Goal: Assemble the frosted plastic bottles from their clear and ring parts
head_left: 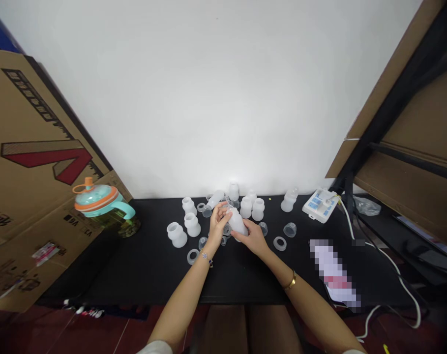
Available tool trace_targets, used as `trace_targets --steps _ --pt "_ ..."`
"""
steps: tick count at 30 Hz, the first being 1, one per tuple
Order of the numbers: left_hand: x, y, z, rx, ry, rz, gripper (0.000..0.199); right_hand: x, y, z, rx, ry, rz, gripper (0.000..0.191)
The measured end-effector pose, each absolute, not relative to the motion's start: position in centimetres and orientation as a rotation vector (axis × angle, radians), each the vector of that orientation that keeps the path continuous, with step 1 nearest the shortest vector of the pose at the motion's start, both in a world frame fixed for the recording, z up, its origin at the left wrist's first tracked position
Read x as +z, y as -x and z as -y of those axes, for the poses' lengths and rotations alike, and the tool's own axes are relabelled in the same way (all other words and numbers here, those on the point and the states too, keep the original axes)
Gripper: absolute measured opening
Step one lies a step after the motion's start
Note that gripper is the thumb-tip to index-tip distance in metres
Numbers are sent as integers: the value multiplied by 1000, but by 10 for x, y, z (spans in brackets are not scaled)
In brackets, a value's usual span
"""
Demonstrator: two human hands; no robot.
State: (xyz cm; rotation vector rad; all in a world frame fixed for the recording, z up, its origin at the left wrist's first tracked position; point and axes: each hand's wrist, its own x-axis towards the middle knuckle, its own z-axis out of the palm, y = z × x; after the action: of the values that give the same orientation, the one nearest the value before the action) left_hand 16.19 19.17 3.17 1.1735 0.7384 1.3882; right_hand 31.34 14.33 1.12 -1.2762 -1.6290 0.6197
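Left hand (218,222) and right hand (252,238): fingers of both closed around one white bottle (237,221), tilted, above black tabletop (149,275).

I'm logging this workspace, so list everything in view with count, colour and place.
Waisted plastic bottles: at least eight, white; one held, others across the table
Domed plastic caps: at least four, clear; around the hands
Flat plastic rings: at least three, whitish; around the hands
Lidded jug: one, turquoise and orange; left
Printed carton: one, brown; far left
Power strip: one, white; right
Cable: at least one, white; right
Pixelated flat item: one, pale; front right
Plastic bag: one, clear; far right
Table: one, black; beneath
Wall: one, white; behind
Left hand, right hand: bare, centre
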Motion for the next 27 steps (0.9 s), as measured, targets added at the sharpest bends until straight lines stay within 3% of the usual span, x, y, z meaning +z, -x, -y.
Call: trace_targets --steps 27 --pt "29 -163 -192 1411 -1225 -781 54 10 -313 -144 622 1272 1639 41"
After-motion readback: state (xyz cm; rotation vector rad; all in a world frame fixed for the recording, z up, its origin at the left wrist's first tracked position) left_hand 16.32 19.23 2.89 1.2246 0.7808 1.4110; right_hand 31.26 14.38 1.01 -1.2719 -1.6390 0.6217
